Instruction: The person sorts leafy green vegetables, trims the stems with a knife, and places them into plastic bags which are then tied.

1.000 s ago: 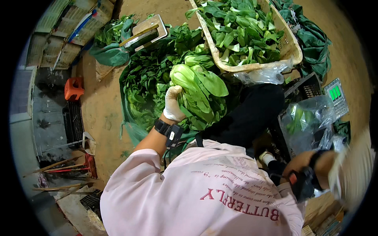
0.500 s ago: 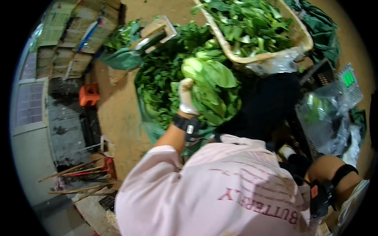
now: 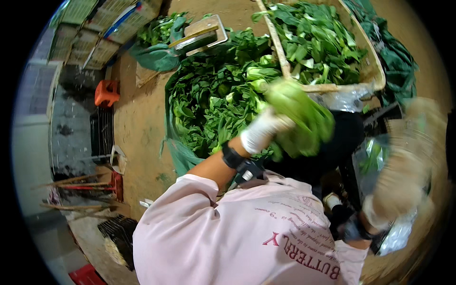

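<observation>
My left hand, in a white glove, is closed around a bunch of pale-stemmed bok choy, smeared by motion. Under and beyond it lies a heap of leafy bok choy in a green mesh sack. At the right is my right hand, gloved too and so blurred that its fingers do not show. A tan blurred shape extends just beyond it; I cannot tell whether the hand holds it.
A cream tub full of loose greens stands at the far right, beside a green sack. Clear plastic bags lie by my right arm. A tray sits beyond the heap, and an orange stool stands left.
My left hand has moved right with the bok choy, away from the heap. My right hand and the tan shape have come into view at the right.
</observation>
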A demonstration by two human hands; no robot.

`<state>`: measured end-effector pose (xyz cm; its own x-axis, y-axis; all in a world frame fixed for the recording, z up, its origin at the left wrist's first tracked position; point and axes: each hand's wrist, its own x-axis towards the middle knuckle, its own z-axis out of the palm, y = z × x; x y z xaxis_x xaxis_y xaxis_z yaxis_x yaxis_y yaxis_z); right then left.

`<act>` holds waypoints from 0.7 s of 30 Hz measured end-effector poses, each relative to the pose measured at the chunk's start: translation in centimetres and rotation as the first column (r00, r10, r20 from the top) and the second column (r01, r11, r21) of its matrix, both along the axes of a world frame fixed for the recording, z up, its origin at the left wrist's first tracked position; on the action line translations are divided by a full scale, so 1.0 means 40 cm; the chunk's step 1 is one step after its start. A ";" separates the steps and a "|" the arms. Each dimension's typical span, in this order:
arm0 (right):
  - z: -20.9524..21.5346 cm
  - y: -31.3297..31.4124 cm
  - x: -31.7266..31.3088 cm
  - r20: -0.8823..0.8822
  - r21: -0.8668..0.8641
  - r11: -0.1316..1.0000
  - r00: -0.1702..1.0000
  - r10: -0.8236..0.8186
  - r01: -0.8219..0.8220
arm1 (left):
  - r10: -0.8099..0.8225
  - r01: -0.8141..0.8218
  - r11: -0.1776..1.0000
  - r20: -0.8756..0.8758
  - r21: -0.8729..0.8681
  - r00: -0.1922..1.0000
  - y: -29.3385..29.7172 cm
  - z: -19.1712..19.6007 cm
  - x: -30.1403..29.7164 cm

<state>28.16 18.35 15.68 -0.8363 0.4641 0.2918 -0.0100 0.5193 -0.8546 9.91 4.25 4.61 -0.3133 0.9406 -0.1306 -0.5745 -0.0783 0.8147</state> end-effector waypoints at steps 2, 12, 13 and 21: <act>-0.058 -0.010 -0.032 0.171 -0.042 0.998 0.985 -0.037 0.045 | 0.005 0.037 0.996 -0.452 0.085 0.892 0.043 0.018 0.069; -0.279 0.025 0.291 -0.119 -0.875 0.480 0.928 -0.353 0.070 | -0.234 -0.374 0.832 -0.870 -0.410 0.434 0.074 -0.282 -0.159; -0.292 0.030 0.309 -0.114 -0.873 0.481 0.925 -0.362 0.081 | -0.576 -0.332 0.686 -0.762 -0.647 0.295 0.075 -0.334 -0.205; -0.342 0.017 0.330 -0.148 -0.831 0.516 0.811 -0.566 0.208 | -0.687 -0.452 0.687 -0.712 -0.569 -0.148 -0.013 -0.590 -0.284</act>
<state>41.38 19.03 2.00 -0.4220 0.9004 -0.1053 -0.3673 -0.2761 -0.8882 -1.44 3.73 -18.97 -0.4937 0.8305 -0.2580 0.8372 0.5342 0.1174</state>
